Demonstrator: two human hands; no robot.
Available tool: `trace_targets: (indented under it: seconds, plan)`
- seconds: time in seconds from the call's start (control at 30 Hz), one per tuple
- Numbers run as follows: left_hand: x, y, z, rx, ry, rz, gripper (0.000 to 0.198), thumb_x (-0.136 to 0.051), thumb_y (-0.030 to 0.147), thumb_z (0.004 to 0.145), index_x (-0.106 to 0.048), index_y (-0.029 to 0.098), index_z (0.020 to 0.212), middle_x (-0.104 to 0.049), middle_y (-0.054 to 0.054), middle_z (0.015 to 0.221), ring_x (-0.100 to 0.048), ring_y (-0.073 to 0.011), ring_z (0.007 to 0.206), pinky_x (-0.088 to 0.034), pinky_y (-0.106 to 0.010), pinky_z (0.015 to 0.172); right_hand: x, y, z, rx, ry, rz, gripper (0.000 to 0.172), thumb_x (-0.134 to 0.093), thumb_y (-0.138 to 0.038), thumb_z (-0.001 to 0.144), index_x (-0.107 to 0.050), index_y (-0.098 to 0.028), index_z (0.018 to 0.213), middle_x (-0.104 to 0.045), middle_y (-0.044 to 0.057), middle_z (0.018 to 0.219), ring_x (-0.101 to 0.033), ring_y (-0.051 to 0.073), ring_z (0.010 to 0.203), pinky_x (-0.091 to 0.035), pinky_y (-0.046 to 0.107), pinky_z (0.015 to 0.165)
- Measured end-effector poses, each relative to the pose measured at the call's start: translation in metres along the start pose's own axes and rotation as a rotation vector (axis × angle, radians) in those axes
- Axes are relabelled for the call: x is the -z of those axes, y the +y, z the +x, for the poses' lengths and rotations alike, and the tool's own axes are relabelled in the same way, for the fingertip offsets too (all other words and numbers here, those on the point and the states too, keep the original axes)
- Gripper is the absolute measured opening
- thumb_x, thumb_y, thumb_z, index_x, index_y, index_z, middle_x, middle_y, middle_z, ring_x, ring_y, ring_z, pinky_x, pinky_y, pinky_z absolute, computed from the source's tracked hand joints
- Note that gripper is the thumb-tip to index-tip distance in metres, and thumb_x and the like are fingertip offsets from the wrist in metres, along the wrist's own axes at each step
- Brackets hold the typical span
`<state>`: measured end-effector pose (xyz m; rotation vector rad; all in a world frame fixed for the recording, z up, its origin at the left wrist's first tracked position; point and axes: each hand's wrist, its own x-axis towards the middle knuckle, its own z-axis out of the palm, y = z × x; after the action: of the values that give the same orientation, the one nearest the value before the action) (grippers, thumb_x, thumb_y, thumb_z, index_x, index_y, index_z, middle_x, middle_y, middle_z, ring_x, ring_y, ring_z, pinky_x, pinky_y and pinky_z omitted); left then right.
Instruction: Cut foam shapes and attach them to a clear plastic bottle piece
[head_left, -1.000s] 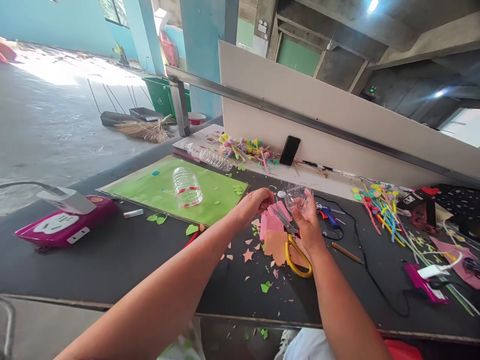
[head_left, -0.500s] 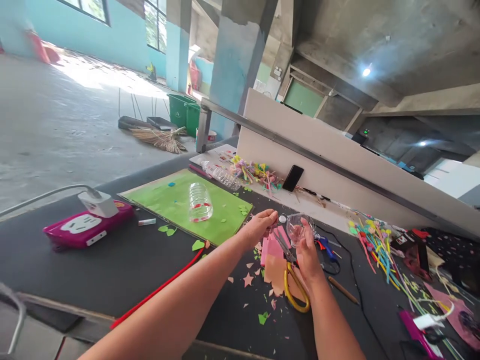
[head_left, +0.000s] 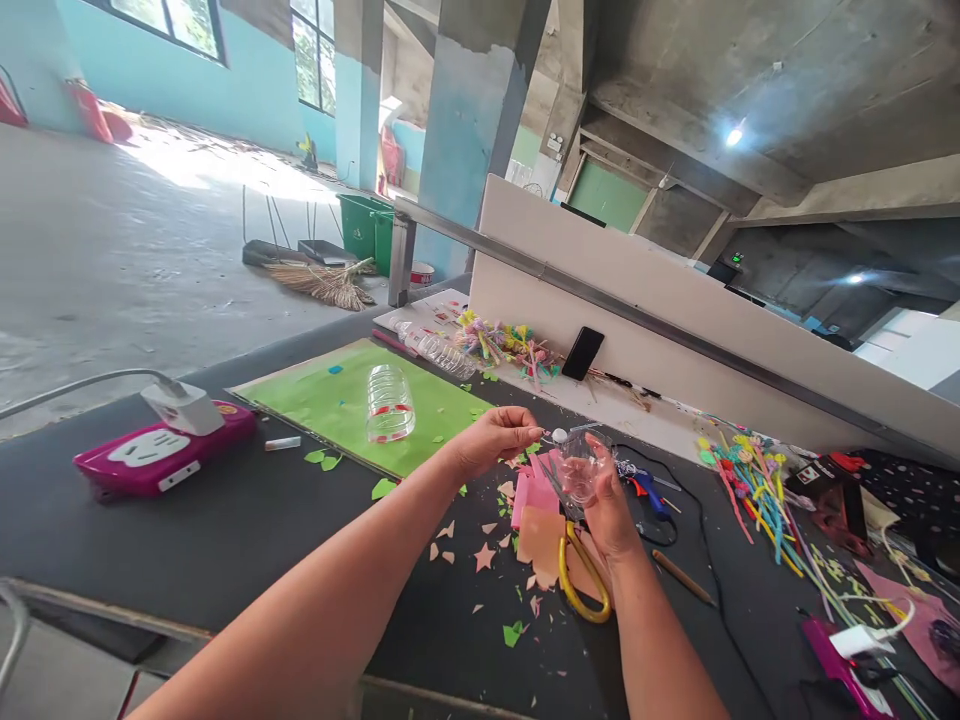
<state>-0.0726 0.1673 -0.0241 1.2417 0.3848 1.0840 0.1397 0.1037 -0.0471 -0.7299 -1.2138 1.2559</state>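
My right hand point(head_left: 613, 515) is wrapped round a clear plastic cup-like bottle piece point(head_left: 579, 472), held above the table. To its left, my left hand point(head_left: 501, 440) is closed in a pinch, its fingertips pointing toward the piece but apart from it. Whatever sits in that pinch is too small to make out. A small white round thing point(head_left: 559, 436) shows between the fingertips and the clear piece. Below my hands lie yellow-handled scissors point(head_left: 583, 590), partly hidden, on pink and peach sheets point(head_left: 540, 535).
A cut clear bottle section point(head_left: 390, 405) stands on a green sheet point(head_left: 307, 392) at left. Near the edge sits a magenta power strip point(head_left: 161, 455). A blue glue gun point(head_left: 652, 497) and its cord lie right of my hands. A phone point(head_left: 583, 353) leans against the partition.
My left hand has moved a little left, away from the clear piece. My right hand has shifted slightly left, turning the piece. The view has moved a little too.
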Motion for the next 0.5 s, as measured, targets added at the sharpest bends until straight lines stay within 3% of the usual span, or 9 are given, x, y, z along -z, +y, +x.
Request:
trace_targets:
  seconds: [0.13, 0.2, 0.3, 0.43, 0.5]
  plan:
    - [-0.002, 0.003, 0.0, -0.046, 0.024, 0.001, 0.037, -0.074, 0.045, 0.072, -0.052, 0.015, 0.07, -0.043, 0.005, 0.054, -0.031, -0.0039, 0.045, -0.021, -0.017, 0.043, -0.001, 0.001, 0.0, -0.012, 0.013, -0.06, 0.07, -0.064, -0.062, 0.079, -0.041, -0.031, 0.138, -0.067, 0.006, 0.109, -0.066, 0.022, 0.089, -0.049, 0.036, 0.085]
    - [-0.008, 0.004, 0.003, -0.055, 0.102, 0.004, 0.041, -0.066, 0.054, 0.076, -0.046, 0.018, 0.073, -0.041, 0.005, 0.057, -0.031, -0.0047, 0.044, -0.024, -0.018, 0.043, 0.001, 0.003, 0.002, -0.022, 0.055, -0.073, 0.069, -0.065, -0.06, 0.079, -0.042, -0.032, 0.137, -0.066, 0.005, 0.111, -0.065, 0.019, 0.084, -0.049, 0.035, 0.085]
    - [-0.018, 0.006, 0.018, -0.024, 0.245, 0.188, 0.041, -0.055, 0.059, 0.081, -0.043, 0.02, 0.073, -0.039, 0.005, 0.058, -0.03, -0.0063, 0.043, -0.026, -0.02, 0.043, 0.005, 0.008, 0.006, -0.066, 0.123, -0.037, 0.066, -0.069, -0.058, 0.077, -0.045, -0.034, 0.134, -0.063, 0.002, 0.109, -0.063, 0.016, 0.079, -0.05, 0.031, 0.076]
    - [-0.021, 0.016, 0.044, -0.019, 0.369, 0.412, 0.03, -0.057, 0.042, 0.083, -0.045, 0.02, 0.066, -0.046, 0.001, 0.057, -0.04, -0.0112, 0.047, -0.031, -0.024, 0.048, 0.01, 0.008, 0.008, -0.108, 0.166, 0.029, 0.062, -0.074, -0.054, 0.073, -0.051, -0.036, 0.128, -0.061, 0.0, 0.104, -0.061, 0.014, 0.077, -0.051, 0.028, 0.067]
    - [-0.02, 0.025, 0.047, -0.09, 0.488, 0.543, 0.024, -0.055, 0.032, 0.084, -0.047, 0.02, 0.066, -0.051, -0.002, 0.062, -0.051, -0.0164, 0.062, -0.037, -0.026, 0.058, 0.01, 0.006, 0.006, -0.113, 0.165, 0.053, 0.059, -0.075, -0.053, 0.073, -0.053, -0.037, 0.126, -0.062, -0.001, 0.103, -0.06, 0.014, 0.077, -0.051, 0.026, 0.065]
